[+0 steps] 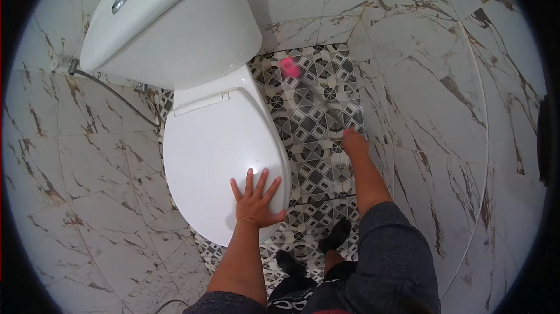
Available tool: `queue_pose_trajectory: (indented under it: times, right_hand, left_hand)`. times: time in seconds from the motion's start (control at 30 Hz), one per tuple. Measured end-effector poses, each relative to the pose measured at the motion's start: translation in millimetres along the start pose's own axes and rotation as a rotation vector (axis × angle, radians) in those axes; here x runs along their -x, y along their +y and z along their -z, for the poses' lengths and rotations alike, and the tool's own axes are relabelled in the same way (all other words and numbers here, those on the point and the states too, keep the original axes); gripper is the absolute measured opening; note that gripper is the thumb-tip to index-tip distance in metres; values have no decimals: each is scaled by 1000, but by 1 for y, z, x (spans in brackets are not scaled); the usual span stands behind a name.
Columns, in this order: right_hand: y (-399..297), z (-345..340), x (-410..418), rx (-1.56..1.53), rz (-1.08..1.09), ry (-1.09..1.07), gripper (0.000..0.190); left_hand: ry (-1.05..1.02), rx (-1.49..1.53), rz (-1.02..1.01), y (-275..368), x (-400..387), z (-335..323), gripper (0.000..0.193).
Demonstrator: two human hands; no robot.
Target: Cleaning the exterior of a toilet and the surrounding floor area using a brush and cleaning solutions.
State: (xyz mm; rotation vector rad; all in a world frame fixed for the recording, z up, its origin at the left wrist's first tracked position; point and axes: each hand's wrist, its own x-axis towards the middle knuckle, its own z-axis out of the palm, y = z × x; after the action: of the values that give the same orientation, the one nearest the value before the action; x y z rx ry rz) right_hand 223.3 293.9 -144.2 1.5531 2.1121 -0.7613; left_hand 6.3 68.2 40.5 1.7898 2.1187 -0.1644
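My left hand (256, 205) lies flat, fingers spread, on the closed white lid (214, 152) of a toilet, near its front right edge. On the right, my right hand (355, 142) is closed around the near end of a long-handled tool with a pink head (290, 68), which looks like a toilet brush. Its thin handle is blurred and slants up and left from my fist over the patterned floor. The pink head appears beside the toilet's base, close to the tank; whether it touches the floor I cannot tell.
The white toilet tank (197, 38) with a chrome flush button (121, 2) stands at the back. A grey flexible hose (116, 95) runs along its left. Marbled wall tiles (437, 108) rise close on the right. My feet in dark socks (336, 236) stand on patterned floor tiles (313, 178).
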Motion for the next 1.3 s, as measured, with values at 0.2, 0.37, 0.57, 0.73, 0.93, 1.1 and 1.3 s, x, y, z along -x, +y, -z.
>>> queue_pose_trajectory:
  times: [0.2,0.37,0.57,0.73,0.93,1.1,1.3]
  right_hand:
    - [5,-59,-22,-173,-110,172,27]
    - [16,-3,-11,-12,-18,111,30]
    - [14,-76,-22,-113,-128,243,21]
    - [15,-16,3,-29,-38,103,23]
    - [7,-68,5,-128,-129,215,22]
    - [26,-21,34,56,77,4,24]
    - [53,-78,66,-242,-394,367,20]
  left_hand:
    - [-10,-7,-11,6,-6,-4,86]
    - [23,-2,-8,-1,-1,2,85]
    - [8,17,-40,10,-10,-4,85]
    - [12,-3,-10,-2,-1,2,86]
    - [-26,-22,-5,2,-5,4,85]
    - [3,-25,-11,-1,-2,5,85]
    - [9,-70,-56,9,-8,3,87]
